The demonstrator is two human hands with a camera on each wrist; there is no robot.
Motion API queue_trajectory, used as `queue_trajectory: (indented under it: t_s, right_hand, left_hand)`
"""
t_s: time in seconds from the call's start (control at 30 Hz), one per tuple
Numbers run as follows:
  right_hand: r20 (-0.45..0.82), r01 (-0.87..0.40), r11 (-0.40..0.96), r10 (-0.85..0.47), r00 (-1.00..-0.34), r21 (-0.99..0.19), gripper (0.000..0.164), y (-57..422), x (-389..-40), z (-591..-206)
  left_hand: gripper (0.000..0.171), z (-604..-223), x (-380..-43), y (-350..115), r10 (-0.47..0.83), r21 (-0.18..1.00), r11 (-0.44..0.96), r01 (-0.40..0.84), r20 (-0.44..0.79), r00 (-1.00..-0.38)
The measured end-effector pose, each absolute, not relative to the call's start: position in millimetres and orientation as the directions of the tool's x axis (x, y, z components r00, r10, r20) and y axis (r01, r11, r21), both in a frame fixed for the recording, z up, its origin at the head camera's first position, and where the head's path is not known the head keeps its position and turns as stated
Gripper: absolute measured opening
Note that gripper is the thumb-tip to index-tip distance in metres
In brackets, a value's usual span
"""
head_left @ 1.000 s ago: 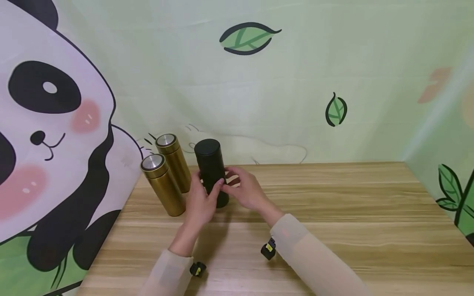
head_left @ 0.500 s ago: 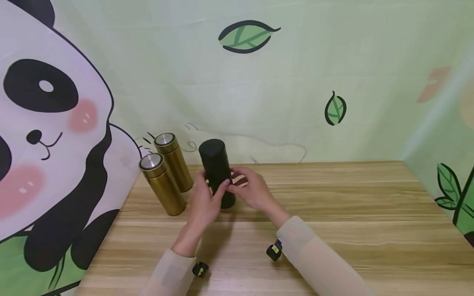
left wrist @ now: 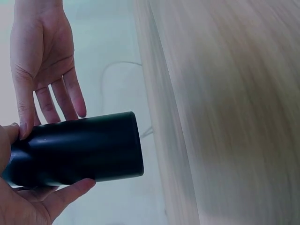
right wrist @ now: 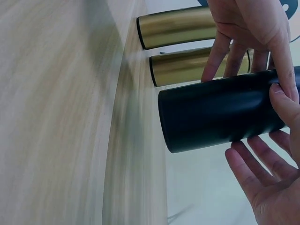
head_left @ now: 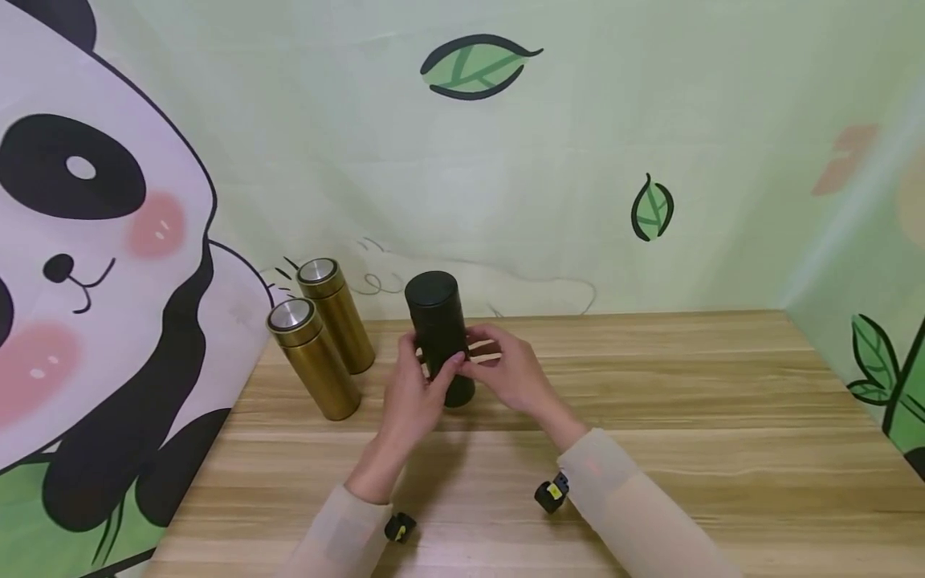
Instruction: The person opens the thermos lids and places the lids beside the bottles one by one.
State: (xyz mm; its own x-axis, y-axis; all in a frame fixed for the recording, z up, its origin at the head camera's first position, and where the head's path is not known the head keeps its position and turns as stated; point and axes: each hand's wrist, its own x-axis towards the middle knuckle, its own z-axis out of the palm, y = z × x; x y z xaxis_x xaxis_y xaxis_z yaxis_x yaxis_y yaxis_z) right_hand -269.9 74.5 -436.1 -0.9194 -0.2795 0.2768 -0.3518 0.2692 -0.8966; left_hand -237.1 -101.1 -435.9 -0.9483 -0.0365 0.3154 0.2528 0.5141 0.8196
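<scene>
Between my two hands stands a black thermos bottle [head_left: 438, 325], roughly upright in the head view. My left hand [head_left: 417, 393] holds its left side, thumb across the near face. On the other side my right hand [head_left: 515, 374] has its thumb and fingers about the bottle, the thumb close to the left thumb. In the left wrist view, the base end of the black bottle [left wrist: 89, 147] shows against the wall, apparently just off the table. Two gold thermos bottles with silver-topped lids, a front one [head_left: 318, 365] and a back one [head_left: 343, 321], stand left of my left hand.
The wooden table [head_left: 650, 385] reaches back to a pale green wall cloth [head_left: 578, 144] printed with leaves. A large printed panda [head_left: 94, 265] covers the left side. Small black devices [head_left: 552, 492] hang at both wrists.
Both hands have shifted steadily to the right with the black thermos bottle, away from the gold bottles. The gold bottles keep their places; the view has shifted slightly.
</scene>
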Motion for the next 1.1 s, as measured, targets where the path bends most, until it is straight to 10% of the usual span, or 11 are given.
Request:
queue_trajectory:
  t_s: [1.1]
  right_hand:
    - [0.239,-0.302,0.264,-0.247,-0.939,-0.916,0.057,126,-247,-432]
  left_hand:
    - [0.075,-434,-228,-65,0.082,0.844,0.431,0.320,0.317,-0.945]
